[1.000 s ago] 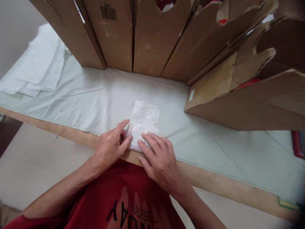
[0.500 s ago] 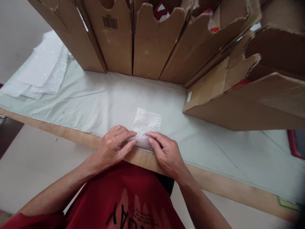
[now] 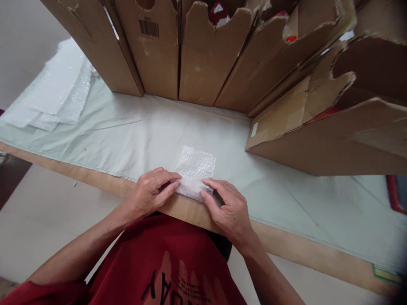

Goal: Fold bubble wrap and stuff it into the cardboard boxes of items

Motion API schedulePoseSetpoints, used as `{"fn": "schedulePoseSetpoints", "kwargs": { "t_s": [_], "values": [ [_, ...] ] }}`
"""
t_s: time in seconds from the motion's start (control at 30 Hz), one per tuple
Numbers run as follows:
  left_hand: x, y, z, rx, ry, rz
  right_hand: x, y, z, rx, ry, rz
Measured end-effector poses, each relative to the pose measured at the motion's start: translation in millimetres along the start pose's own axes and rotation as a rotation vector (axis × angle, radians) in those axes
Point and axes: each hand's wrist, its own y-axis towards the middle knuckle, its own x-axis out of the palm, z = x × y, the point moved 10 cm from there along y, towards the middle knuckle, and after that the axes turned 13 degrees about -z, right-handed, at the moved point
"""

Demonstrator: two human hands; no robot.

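Note:
A small piece of clear bubble wrap [image 3: 197, 164] lies near the table's front edge, its near part folded over into a flat roll. On the left end of that fold, my left hand [image 3: 150, 189] pinches with thumb and index finger. The right end is between the thumb and index finger of my right hand [image 3: 229, 208]. The far part of the wrap lies flat on the cloth. Whether anything is inside the fold, I cannot tell.
Several tall cardboard boxes [image 3: 211, 63] stand along the back, with red items partly showing inside. Another cardboard box [image 3: 333, 148] sits at the right. Stacked bubble wrap sheets [image 3: 59, 91] lie at the left on the pale green cloth [image 3: 127, 135]. A red-edged object [image 3: 394, 195] is far right.
My hands have moved slightly apart along the fold, the right one further right. More of the folded wrap shows between them, and it looks flatter. The view has shifted a little.

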Motion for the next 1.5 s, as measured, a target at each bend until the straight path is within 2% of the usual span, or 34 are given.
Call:
{"fn": "schedulePoseSetpoints", "kwargs": {
  "t_s": [0.1, 0.17, 0.3, 0.4, 0.5, 0.6, 0.67, 0.83, 0.97, 1.07, 1.23, 1.37, 1.5],
  "values": [
    [0.6, 7, -9, -0.111, 0.064, -0.019, -13, -7, -9, -0.026, -0.188, 0.125],
    [3.5, 13, -11, -0.159, 0.115, -0.059, -15, -9, -21, -0.061, -0.268, 0.139],
    [6.7, 19, -9, -0.204, 0.172, -0.082, 7, -3, -37, -0.166, -0.300, -0.069],
    [0.6, 17, -1, -0.180, 0.177, -0.017, 14, 2, -38, -0.221, -0.310, -0.111],
    [-10.3, 10, 15, -0.035, 0.126, 0.062, 9, 10, -30, -0.245, -0.208, -0.069],
    [-11.1, 6, 23, 0.070, 0.068, 0.030, 9, 18, -19, -0.206, -0.105, -0.108],
    [-10.0, 7, 19, 0.061, 0.061, 0.015, 10, 21, -15, -0.164, -0.125, -0.119],
    [-4.3, 20, 1, -0.024, 0.094, 0.030, -3, 10, -27, -0.107, -0.372, 0.061],
    [-1.2, 27, -4, -0.066, 0.135, 0.067, 11, 10, -34, -0.114, -0.449, -0.042],
    [-4.5, 19, -6, -0.117, 0.040, 0.128, 18, 16, -28, -0.089, -0.477, -0.093],
    [-3.0, -8, -15, -0.260, -0.288, 0.194, 8, 25, -14, -0.057, -0.338, -0.030],
    [20.9, -10, -10, -0.302, -0.655, 0.132, -4, 19, -10, -0.016, -0.094, 0.044],
    [46.5, 10, 19, -0.211, -0.870, 0.039, -11, 2, -14, 0.025, 0.105, 0.128]
  ]
}}
